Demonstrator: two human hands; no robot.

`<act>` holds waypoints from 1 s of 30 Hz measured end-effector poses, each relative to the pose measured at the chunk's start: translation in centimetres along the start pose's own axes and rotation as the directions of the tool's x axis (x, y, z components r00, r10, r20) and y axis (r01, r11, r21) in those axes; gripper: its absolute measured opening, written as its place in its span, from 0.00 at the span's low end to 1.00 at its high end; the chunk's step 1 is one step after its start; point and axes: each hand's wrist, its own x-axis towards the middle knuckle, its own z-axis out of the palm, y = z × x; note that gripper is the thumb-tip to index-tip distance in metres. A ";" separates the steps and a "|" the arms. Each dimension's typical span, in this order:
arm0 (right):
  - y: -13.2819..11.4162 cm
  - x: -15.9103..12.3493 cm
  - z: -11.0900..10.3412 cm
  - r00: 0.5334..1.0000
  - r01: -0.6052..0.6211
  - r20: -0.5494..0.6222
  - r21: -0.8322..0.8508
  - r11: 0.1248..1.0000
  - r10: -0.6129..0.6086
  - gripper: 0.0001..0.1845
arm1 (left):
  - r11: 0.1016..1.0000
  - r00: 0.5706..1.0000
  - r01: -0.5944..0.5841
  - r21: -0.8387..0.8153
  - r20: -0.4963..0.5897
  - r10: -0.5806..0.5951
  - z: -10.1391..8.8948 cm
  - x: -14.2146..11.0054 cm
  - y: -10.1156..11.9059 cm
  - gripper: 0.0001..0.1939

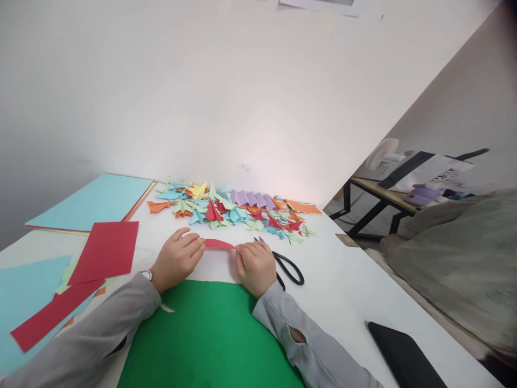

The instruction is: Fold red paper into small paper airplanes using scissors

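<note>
A narrow strip of red paper (219, 244) stretches between my two hands, slightly bowed, just above the white tabletop. My left hand (177, 260) pinches its left end, and my right hand (255, 264) pinches the right end. Below both hands lies a large green sheet (210, 334). Black-handled scissors (291, 269) rest right beside my right hand, which partly covers them. Beyond the strip spreads a heap of small folded paper planes (214, 210) in red, blue, green, orange and yellow, with a pleated purple paper (252, 199) among them.
At the left are a stack of large sheets topped with light blue (97, 202), a red sheet (107, 250) and a red strip (56, 315). Orange paper (304, 207) lies at the back right. A black tablet-like object (404, 355) is at the front right. The wall (226, 97) borders the table's back.
</note>
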 end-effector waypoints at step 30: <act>-2.8 0.4 -0.4 0.964 0.256 0.080 0.003 0.967 -0.255 0.10 | 0.998 0.993 -0.041 -0.045 0.107 0.046 -0.2 1.3 3.2 0.12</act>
